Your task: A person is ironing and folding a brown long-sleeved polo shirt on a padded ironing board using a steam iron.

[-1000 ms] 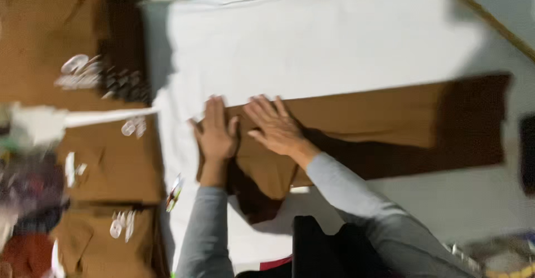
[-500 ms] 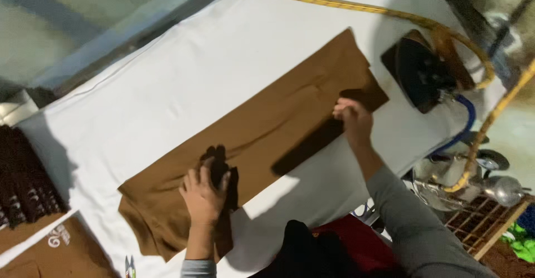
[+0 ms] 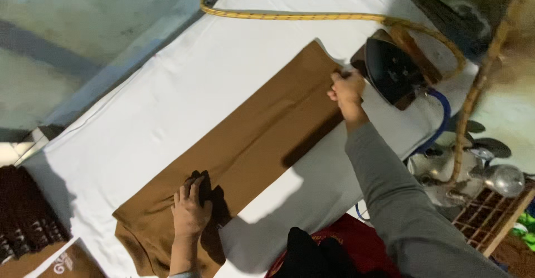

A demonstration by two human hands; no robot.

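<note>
A long brown folded cloth garment (image 3: 245, 150) lies slantwise across the white padded surface (image 3: 167, 105), its near end low and to the left, its far end up by the dark flat iron (image 3: 393, 69). The left hand (image 3: 190, 211) lies palm down with fingers spread flat on the near part of the cloth, gripping nothing; the right hand (image 3: 346, 88), on a grey-sleeved arm, is at the far end with its fingers curled on the cloth's corner, though whether they pinch it or only press cannot be told. To do this well, I judge the near hand should stay as a flat anchor while the far one draws the length taut along the cloth's own line, so the fold edges sit even and no crease is set in. The right hand is just beside the iron, so that is the tight side; a yellow braided cord (image 3: 312, 16) loops behind the iron, and a blue hose (image 3: 440, 122) curves off its near side. The open room is the bare white cover up and left of the cloth; near the surface's left end a stack of dark folded pieces (image 3: 25, 216) sits close by.
</note>
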